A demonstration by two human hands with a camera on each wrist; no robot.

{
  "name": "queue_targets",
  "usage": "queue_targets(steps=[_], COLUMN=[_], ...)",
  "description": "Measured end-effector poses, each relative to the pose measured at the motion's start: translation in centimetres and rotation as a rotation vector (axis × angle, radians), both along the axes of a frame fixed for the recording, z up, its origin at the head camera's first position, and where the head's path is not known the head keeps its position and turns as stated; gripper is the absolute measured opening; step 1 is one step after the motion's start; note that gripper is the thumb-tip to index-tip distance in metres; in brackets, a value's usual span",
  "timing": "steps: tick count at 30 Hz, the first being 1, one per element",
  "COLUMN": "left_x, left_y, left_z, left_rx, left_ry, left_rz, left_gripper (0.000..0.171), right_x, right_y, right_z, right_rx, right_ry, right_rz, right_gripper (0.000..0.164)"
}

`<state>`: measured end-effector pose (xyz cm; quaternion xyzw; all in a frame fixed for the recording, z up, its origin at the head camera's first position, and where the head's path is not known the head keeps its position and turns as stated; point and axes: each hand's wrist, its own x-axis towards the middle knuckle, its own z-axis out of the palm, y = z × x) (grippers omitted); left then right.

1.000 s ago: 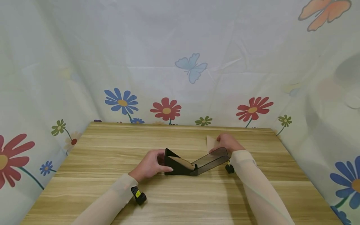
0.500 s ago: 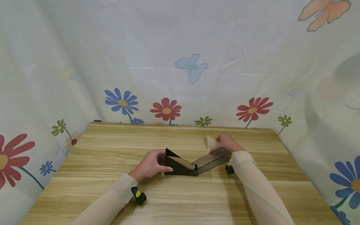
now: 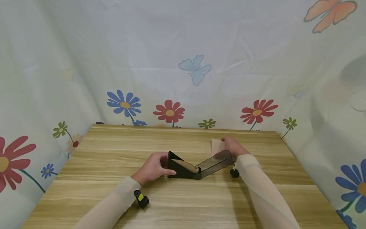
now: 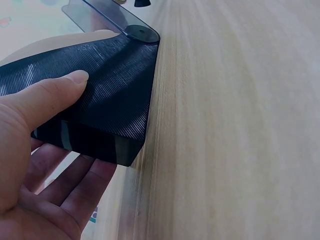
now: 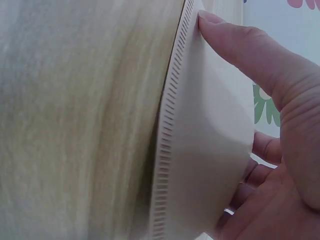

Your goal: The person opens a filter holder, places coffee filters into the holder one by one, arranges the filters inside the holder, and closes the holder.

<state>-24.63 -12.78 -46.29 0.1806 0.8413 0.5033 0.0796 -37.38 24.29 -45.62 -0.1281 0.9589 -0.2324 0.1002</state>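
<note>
My left hand (image 3: 152,167) grips the left end of a black filter-paper box (image 3: 183,169), seen close up in the left wrist view with the thumb on its ribbed side (image 4: 107,95) and the fingers behind it. Tan paper coffee filters (image 3: 187,166) sit inside. The box's smoky see-through lid (image 3: 215,163) is swung open toward the right. Beyond the lid, my right hand (image 3: 232,147) holds one paper coffee filter (image 3: 216,147). In the right wrist view the thumb lies on this filter's pale face (image 5: 210,130), beside its crimped edge; the fingers are partly hidden behind it.
Both hands work over a wood-grain table (image 3: 183,203). A flower-print cloth (image 3: 137,63) hangs behind the table and along both sides. Black camera mounts (image 3: 141,199) are strapped at the wrists.
The right hand and the coffee filter have shifted very slightly. My left hand, the box and its lid stay as they were.
</note>
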Motion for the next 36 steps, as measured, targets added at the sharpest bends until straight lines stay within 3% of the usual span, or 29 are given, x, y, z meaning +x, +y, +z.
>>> queue_targets(steps=[7, 14, 22, 25, 36], left_x=[0.0, 0.0, 0.0, 0.0, 0.0], left_y=[0.1, 0.1, 0.1, 0.1, 0.0], left_z=[-0.1, 0.0, -0.1, -0.1, -0.1], left_rx=[-0.008, -0.006, -0.016, -0.017, -0.003], left_ry=[0.003, 0.008, 0.007, 0.008, 0.009], left_rz=[-0.002, -0.005, 0.000, 0.000, -0.011], left_gripper=[0.033, 0.033, 0.034, 0.035, 0.035], right_x=[0.6, 0.9, 0.5, 0.5, 0.8], right_y=[0.1, 0.6, 1.2, 1.2, 2.1], right_z=[0.4, 0.7, 1.4, 2.0, 3.9], right_rx=[-0.015, -0.079, -0.024, -0.022, -0.230], right_ry=[-0.020, -0.102, -0.020, 0.000, -0.110], right_rz=[-0.004, -0.041, 0.049, 0.084, 0.063], right_gripper=[0.079, 0.083, 0.056, 0.055, 0.035])
